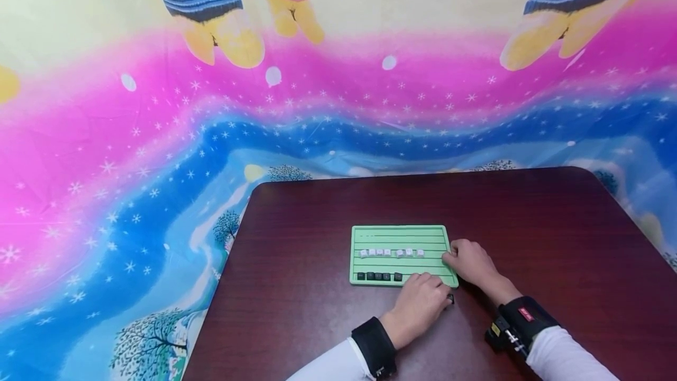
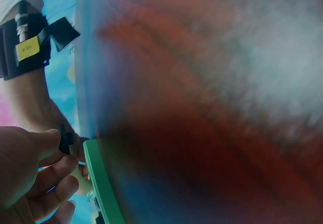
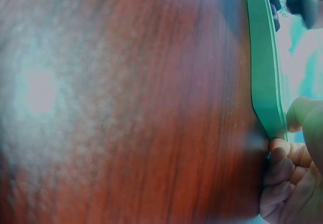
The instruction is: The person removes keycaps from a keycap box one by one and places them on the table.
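A green ridged board [image 1: 402, 241] lies on the table. Across its middle runs a row of small white blocks [image 1: 379, 252], with gaps between some. Along the near edge stand several small black blocks [image 1: 378, 276]. My left hand [image 1: 420, 304] is over the near edge of the board and pinches one small black block [image 2: 65, 140] between thumb and index finger. At the board's right side, my right hand [image 1: 473, 260] grips the edge, thumb on top and curled fingers against the side in the right wrist view. Its fingers [image 3: 280, 171] rest low beside the board's corner.
The dark red-brown table [image 1: 296, 222] extends around the board on all sides. Behind it hangs a colourful printed cloth [image 1: 344, 93]. Both wrists wear black bands, and a small camera device [image 1: 499, 334] sits on the right one.
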